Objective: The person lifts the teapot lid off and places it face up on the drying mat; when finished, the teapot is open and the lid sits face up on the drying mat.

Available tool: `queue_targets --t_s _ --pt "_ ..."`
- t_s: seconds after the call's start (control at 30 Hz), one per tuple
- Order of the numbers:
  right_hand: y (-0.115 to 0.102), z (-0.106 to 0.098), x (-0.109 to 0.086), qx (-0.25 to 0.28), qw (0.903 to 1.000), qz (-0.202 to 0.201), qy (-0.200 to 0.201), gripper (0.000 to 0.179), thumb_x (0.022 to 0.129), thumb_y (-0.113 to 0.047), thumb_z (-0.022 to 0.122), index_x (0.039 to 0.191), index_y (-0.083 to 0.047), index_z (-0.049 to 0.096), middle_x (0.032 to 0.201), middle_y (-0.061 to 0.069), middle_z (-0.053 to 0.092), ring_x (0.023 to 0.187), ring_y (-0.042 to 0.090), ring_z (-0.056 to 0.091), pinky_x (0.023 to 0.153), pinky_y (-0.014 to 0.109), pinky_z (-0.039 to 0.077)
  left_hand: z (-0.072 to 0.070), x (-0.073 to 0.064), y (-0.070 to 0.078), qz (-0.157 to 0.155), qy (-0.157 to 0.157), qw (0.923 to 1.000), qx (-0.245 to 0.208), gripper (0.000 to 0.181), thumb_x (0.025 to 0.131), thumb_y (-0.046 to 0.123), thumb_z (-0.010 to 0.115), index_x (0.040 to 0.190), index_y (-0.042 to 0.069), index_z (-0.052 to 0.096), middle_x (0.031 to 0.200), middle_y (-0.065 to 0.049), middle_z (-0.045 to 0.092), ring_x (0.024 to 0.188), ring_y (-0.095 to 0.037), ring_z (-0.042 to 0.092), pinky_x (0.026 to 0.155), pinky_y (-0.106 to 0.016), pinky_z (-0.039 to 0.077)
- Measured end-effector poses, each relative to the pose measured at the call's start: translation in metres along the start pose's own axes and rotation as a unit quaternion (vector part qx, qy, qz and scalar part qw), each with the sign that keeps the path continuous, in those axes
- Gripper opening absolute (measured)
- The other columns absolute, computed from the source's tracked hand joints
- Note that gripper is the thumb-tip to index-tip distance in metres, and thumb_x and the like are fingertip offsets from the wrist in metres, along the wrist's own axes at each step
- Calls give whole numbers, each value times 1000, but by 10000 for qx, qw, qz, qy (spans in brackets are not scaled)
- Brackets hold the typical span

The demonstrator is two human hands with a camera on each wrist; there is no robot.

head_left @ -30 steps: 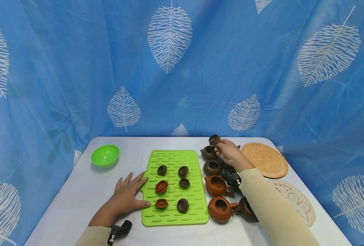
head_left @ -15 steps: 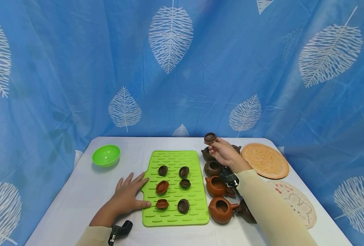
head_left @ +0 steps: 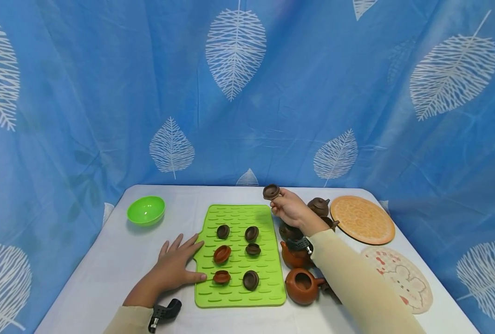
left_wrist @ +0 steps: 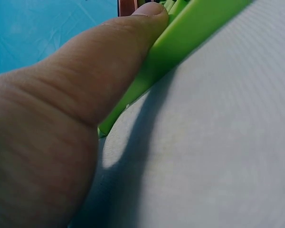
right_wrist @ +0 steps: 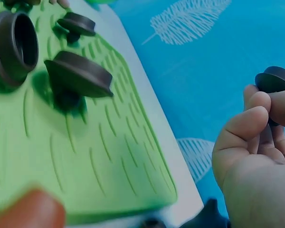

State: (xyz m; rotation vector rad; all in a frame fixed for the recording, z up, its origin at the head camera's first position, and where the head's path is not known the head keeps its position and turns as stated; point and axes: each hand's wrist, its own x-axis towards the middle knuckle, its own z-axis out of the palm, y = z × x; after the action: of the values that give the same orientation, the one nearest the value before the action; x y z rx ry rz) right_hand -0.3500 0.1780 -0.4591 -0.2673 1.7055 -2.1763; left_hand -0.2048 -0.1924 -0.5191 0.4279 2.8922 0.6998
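My right hand [head_left: 294, 212] pinches a dark brown teapot lid [head_left: 271, 191] between thumb and fingers, hollow side up, over the far right corner of the green ridged mat [head_left: 239, 300]. The right wrist view also shows this lid [right_wrist: 276, 80] at the fingertips. My left hand [head_left: 168, 268] lies spread at the mat's left edge, its thumb and fingertips on the green rim. On the mat lie several upturned lids: a red-brown lid [head_left: 222, 254], another red-brown lid [head_left: 221, 277] nearer me, and dark ones such as the dark lid [head_left: 250, 280].
Right of the mat stand several lidless teapots, including a red-brown teapot [head_left: 302, 293], partly hidden by my right arm. Behind my wrist stands a dark lidded teapot [head_left: 317, 207]. Farther right lie a round tan mat [head_left: 362, 220] and a bunny-print mat [head_left: 400, 278]. A green bowl [head_left: 146, 211] stands far left.
My right hand has carried the dark lid leftward from above the far teapots to the mat's far right corner, tilting it hollow side up. The left hand has kept its place.
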Motion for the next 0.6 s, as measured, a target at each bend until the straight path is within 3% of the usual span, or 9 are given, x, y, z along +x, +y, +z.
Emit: queue_targets --t_s 0.23,0.6 --pt "2 23 10 -276 9994 190 67 23 111 -7 48 134 -8 47 111 5 51 79 8 52 66 21 47 1 0 -1 15 2 10000 6 107 74 74 81 159 20 48 172 -6 31 159 -50 11 122 -75 0" --pt "17 53 35 -711 9963 419 247 27 106 -1 51 132 -4 52 109 10 57 75 11 54 66 25 48 0 1 -1 0 -35 10000 -6 106 74 75 80 159 21 48 173 -5 30 160 -49 10 122 -75 0"
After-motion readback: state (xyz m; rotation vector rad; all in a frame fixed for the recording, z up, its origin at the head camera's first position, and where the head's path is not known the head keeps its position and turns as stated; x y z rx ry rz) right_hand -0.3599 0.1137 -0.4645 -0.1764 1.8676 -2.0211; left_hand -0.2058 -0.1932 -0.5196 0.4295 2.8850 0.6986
